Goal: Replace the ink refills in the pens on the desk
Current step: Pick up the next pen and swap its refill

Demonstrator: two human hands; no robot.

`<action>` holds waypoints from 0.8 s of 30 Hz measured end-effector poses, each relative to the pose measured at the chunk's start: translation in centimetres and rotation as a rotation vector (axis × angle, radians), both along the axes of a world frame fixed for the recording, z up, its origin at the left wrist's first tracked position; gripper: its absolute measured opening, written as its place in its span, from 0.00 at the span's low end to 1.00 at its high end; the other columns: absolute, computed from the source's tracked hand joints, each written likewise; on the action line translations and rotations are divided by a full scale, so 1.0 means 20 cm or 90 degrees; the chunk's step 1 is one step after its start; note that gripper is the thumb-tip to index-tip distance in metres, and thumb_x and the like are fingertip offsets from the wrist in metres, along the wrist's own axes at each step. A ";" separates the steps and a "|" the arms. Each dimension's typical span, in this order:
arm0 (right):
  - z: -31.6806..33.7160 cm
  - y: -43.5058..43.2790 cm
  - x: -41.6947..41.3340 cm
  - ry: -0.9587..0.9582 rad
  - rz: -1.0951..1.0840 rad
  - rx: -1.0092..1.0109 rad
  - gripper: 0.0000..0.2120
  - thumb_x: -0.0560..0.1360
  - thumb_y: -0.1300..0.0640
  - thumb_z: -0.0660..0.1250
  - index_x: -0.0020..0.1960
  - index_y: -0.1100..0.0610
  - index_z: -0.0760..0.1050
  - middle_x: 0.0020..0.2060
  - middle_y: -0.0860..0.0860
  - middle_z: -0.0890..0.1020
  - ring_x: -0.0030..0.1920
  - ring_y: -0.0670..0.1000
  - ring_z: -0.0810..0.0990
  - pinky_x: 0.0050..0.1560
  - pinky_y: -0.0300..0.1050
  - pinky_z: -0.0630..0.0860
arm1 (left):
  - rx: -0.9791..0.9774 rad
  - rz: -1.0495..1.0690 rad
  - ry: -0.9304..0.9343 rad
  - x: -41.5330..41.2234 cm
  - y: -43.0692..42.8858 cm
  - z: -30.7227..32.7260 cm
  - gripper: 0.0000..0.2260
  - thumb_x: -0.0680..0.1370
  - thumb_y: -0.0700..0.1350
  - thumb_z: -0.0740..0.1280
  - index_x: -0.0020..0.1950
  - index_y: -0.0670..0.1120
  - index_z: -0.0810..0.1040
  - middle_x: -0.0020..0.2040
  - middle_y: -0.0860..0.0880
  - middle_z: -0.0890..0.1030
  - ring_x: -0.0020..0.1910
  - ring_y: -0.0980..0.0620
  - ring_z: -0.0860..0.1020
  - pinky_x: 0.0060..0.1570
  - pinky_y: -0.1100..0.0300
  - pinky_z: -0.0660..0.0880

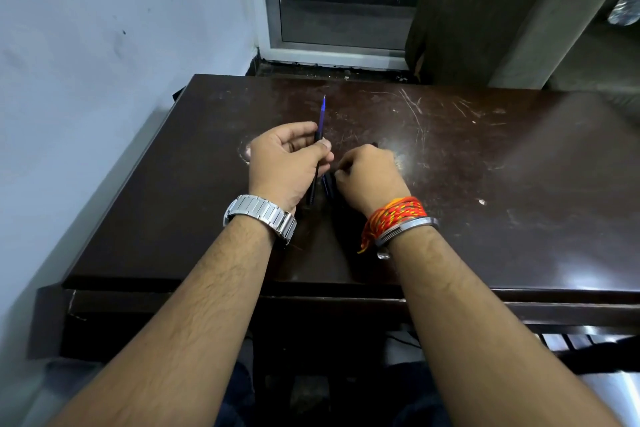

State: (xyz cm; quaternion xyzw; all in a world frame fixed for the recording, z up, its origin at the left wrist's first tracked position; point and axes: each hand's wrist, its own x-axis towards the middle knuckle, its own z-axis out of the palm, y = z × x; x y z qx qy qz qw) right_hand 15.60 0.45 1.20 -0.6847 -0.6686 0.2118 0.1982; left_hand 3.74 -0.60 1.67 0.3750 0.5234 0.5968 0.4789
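Note:
My left hand grips a dark pen barrel above the desk, thumb and fingers closed around it. A blue ink refill sticks out of the barrel's far end, pointing away from me. My right hand rests on the desk just to the right, fingers curled down over several dark pens or pen parts lying between the two hands. Most of those parts are hidden under the right hand, so I cannot tell whether it grips one.
The dark brown desk is scratched and glossy, with its front edge near my forearms. A pale wall runs along the left side. A window frame stands behind the desk, a dark curtain at the back right.

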 end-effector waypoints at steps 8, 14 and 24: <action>0.04 0.00 0.00 0.247 -0.164 0.188 0.05 0.72 0.58 0.68 0.46 0.53 0.82 0.37 0.49 0.84 0.39 0.48 0.82 0.45 0.39 0.76 | -0.007 -0.049 0.007 0.02 -0.02 0.01 0.10 0.73 0.30 0.72 0.47 0.44 0.81 0.37 0.48 0.83 0.32 0.54 0.83 0.33 0.60 0.80; 0.09 0.06 0.00 0.746 -0.244 0.240 0.07 0.76 0.63 0.71 0.54 0.59 0.81 0.39 0.48 0.84 0.37 0.38 0.83 0.44 0.32 0.78 | -0.030 -0.126 0.057 0.04 -0.05 0.01 0.11 0.72 0.31 0.72 0.43 0.48 0.84 0.43 0.41 0.83 0.39 0.48 0.83 0.38 0.56 0.81; 0.09 0.05 0.00 0.775 -0.177 0.214 0.06 0.76 0.65 0.70 0.49 0.56 0.81 0.40 0.50 0.86 0.42 0.44 0.84 0.48 0.39 0.81 | -0.041 -0.141 0.096 0.03 -0.05 0.01 0.13 0.71 0.30 0.72 0.44 0.48 0.85 0.46 0.38 0.86 0.46 0.40 0.85 0.53 0.42 0.81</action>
